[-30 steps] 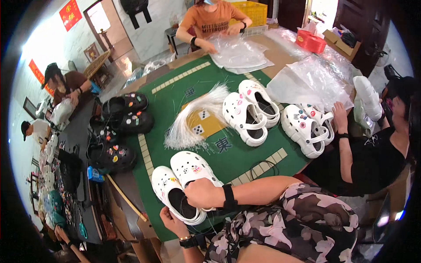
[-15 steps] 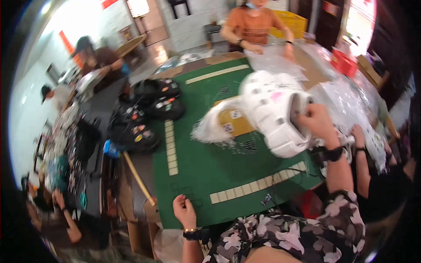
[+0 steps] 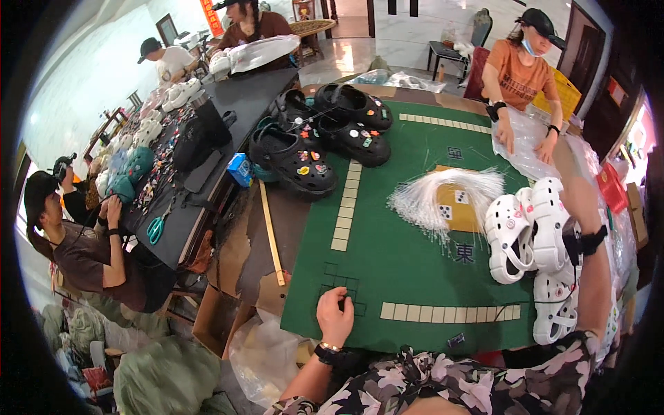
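Observation:
My left hand (image 3: pixel 335 315) rests on the near edge of the green mat (image 3: pixel 387 270), fingers curled, holding nothing. My right hand (image 3: pixel 577 190) lies far right against a pair of white clogs with charms (image 3: pixel 529 232), which rest on the mat. Its fingers are hidden behind the outer clog, and it appears to grip it. A black wristband sits just below that hand. Another white clog (image 3: pixel 553 308) lies nearer me under my forearm. A bundle of clear plastic strands (image 3: pixel 443 197) lies left of the pair, over a yellow tile.
Several black clogs with charms (image 3: pixel 297 162) sit at the mat's far left corner. A wooden stick (image 3: pixel 271 232) and a blue box (image 3: pixel 240 169) lie beside them. A person in orange (image 3: pixel 522 69) handles a clear bag opposite. More people work at the dark bench (image 3: pixel 207 138) on the left.
My right hand has brought the white clogs down from mid-air to the mat's right side. My left hand has stayed at the near edge. The view has swung left.

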Demonstrator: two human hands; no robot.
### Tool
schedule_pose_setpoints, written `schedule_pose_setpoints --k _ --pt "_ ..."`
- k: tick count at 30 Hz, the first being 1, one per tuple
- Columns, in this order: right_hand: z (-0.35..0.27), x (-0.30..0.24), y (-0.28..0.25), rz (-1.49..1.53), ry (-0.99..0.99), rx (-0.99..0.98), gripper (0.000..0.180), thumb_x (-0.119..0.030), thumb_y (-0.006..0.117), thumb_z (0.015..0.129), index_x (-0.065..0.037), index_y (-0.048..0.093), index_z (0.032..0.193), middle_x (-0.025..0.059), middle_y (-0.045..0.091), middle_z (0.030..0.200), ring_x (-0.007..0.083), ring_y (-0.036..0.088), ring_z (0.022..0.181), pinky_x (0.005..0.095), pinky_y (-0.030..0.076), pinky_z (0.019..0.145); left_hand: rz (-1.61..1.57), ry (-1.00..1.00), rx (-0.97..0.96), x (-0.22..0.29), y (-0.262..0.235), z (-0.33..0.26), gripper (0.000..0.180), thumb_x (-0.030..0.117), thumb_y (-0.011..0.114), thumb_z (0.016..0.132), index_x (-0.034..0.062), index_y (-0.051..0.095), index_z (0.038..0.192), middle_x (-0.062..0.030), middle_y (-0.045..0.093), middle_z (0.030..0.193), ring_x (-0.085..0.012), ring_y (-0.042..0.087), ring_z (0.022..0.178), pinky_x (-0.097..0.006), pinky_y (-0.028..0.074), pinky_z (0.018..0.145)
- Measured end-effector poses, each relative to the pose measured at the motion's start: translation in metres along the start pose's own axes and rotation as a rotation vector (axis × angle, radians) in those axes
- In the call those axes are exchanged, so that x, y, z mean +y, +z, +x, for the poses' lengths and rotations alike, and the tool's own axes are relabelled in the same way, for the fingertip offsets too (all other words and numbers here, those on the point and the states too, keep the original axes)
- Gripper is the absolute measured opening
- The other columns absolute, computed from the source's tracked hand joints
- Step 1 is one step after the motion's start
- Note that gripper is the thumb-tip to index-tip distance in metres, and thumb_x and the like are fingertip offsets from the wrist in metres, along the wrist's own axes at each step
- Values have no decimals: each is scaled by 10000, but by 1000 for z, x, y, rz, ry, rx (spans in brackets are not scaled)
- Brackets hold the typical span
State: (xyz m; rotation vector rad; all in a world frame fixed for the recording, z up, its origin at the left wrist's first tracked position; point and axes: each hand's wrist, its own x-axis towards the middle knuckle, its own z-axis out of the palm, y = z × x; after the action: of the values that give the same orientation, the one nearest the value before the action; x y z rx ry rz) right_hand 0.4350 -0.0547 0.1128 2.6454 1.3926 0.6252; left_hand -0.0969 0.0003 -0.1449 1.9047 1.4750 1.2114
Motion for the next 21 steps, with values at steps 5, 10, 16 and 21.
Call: schedule_pose_setpoints --k 5,10,16,21 --pt "82 -185 -51 311 -528 48 241 -198 587 775 25 657 716 236 654 757 403 652 735 491 521 716 25 -30 -25 -2 -5 0 211 45 678 789 54 633 995 -86 649 882 -271 617 800 -400 482 750" --pt "145 -343 -2 321 -752 107 200 -174 614 761 5 680 822 207 647 960 386 634 958 479 533 846 34 -18 -77 -5 -3 1 195 60 676 796 59 639 987 -91 665 906 -288 619 815 -407 477 747" --pt "183 -464 62 199 -801 442 298 -197 666 800 -48 640 1058 115 629 1072 268 566 1100 411 524 832 -9 -7 -52 -3 -8 4 173 41 687 782 58 649 950 -98 670 871 -289 629 767 -393 486 707" --pt "209 -489 89 65 -773 521 238 -196 597 844 -79 653 1043 43 675 952 240 554 1057 400 438 869 -24 -64 -142 -1 -11 8 166 80 689 783 86 667 947 -74 683 901 -279 633 809 -393 468 707"
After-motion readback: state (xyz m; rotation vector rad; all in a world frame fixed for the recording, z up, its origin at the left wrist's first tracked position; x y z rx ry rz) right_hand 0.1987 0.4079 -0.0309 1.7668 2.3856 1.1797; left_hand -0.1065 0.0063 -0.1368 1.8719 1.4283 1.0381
